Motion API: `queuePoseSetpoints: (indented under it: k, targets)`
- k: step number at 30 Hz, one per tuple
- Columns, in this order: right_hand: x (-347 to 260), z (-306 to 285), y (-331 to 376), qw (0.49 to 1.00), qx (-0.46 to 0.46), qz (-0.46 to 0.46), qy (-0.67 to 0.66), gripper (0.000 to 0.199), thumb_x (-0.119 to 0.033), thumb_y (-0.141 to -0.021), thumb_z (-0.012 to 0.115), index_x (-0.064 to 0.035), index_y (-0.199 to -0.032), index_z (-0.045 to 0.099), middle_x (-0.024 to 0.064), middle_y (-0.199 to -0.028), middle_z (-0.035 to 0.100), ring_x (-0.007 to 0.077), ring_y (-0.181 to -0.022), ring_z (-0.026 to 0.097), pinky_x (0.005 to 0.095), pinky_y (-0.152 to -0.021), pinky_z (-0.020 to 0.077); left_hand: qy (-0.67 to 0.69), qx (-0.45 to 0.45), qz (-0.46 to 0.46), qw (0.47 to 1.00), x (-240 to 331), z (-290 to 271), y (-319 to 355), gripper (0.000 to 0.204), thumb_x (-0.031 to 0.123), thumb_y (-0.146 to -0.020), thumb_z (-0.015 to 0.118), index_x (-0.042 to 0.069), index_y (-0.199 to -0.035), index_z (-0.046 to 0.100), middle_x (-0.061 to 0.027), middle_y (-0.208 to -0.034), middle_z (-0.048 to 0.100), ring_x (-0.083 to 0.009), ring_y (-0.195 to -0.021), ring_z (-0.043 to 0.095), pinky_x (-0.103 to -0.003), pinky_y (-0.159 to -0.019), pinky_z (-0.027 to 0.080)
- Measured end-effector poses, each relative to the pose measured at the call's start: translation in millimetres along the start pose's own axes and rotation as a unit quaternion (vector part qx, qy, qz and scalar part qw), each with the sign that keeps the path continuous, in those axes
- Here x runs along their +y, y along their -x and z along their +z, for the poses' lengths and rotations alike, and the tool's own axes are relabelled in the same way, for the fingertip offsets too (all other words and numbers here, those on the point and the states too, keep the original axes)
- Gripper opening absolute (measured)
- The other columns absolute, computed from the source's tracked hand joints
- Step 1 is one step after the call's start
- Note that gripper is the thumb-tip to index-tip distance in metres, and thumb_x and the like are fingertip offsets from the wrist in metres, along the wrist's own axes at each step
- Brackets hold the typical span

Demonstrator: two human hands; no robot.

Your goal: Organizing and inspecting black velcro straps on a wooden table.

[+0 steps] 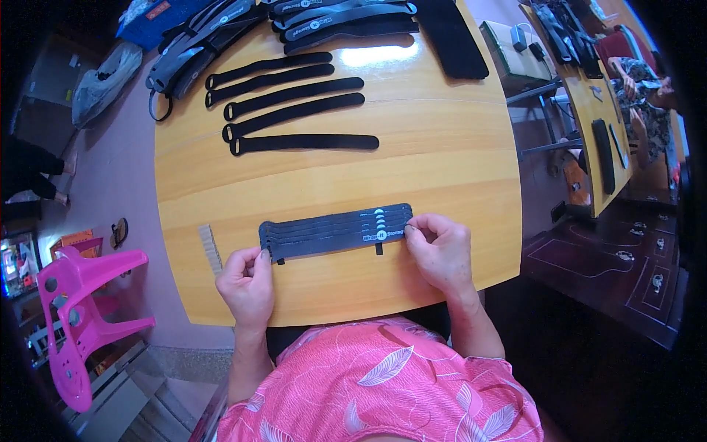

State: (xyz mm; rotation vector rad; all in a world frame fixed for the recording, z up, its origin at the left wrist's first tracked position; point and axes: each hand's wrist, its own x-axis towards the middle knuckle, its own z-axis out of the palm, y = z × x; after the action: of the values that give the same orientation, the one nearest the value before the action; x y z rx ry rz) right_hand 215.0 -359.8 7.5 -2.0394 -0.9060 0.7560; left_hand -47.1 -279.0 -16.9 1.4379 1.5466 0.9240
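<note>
One yellow wood-grain tabletop point(331, 177) lies beneath one layered stack of flat dark-grey straps point(317, 239), landmark, near the person's edge. Stack's long axis: left–right, right end slightly farther from the person, white print toward that end; layer count unclear. Left hand point(248, 286): fingers curled, pinching stack's left end. Right hand point(442, 247): same, right end. Beyond stack: five separate black fabric straps point(294, 96), loops leftward. Left of stack: one beige corrugated strip point(210, 249). At stack's near edge: two small black tabs point(379, 250).

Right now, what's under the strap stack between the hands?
Two small black strips show at the near edge of the strap stack, over the table; anything else beneath is covered.
</note>
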Motion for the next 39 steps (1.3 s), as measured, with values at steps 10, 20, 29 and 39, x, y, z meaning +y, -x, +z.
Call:
queuePoseSetpoints:
  k: [10, 20, 29, 39]
  targets:
    - [-1.8, 2.2, 0.6, 1.000, 0.011, -0.015, 0.014, 0.011, -0.008, -0.078, 0.066, 0.0020, -0.079, 0.069, 0.0167, -0.070, 0.066, 0.0252, -0.062, 0.067, 0.0343, -0.059, 0.0524, -0.018, 0.004, 0.011, 1.000, -5.1, -1.8, -0.2, 0.002, -0.003, -0.083, 0.068, -0.002, -0.084, 0.066, 0.0039, -0.069, 0.059, -0.0005, -0.058, 0.045, -0.018, -0.052, 0.037]
    - [-2.3, 4.2, 1.3, 0.998, 0.025, -0.033, 0.045, 0.008, -0.008, -0.076, 0.066, 0.0002, -0.077, 0.067, 0.0160, -0.068, 0.065, 0.0270, -0.061, 0.066, 0.0360, -0.058, 0.0518, -0.017, 0.010, 0.018, 1.000, -8.1, 0.4, -1.0, 0.002, -0.003, -0.082, 0.068, -0.002, -0.082, 0.066, 0.0041, -0.067, 0.058, -0.0010, -0.057, 0.042, -0.018, -0.051, 0.035]
    - [0.8, 9.5, 1.9, 0.996, 0.040, -0.054, 0.056, 0.005, -0.006, -0.076, 0.066, -0.0011, -0.075, 0.065, 0.0149, -0.068, 0.064, 0.0265, -0.061, 0.065, 0.0359, -0.057, 0.0510, -0.030, 0.016, 0.050, 0.998, -2.7, -0.5, -0.7, 0.003, -0.003, -0.083, 0.068, -0.002, -0.085, 0.066, 0.0047, -0.068, 0.058, -0.0007, -0.058, 0.042, -0.018, -0.051, 0.035]
    - [-1.6, 8.9, 3.4, 0.998, 0.034, -0.032, 0.040, 0.005, -0.006, -0.077, 0.065, -0.0016, -0.075, 0.064, 0.0139, -0.065, 0.062, 0.0248, -0.058, 0.063, 0.0352, -0.056, 0.0499, -0.007, 0.003, 0.031, 1.000, -4.4, 0.9, -3.1, 0.002, -0.003, -0.083, 0.068, -0.003, -0.083, 0.066, 0.0023, -0.068, 0.060, -0.0009, -0.057, 0.045, -0.019, -0.050, 0.037]
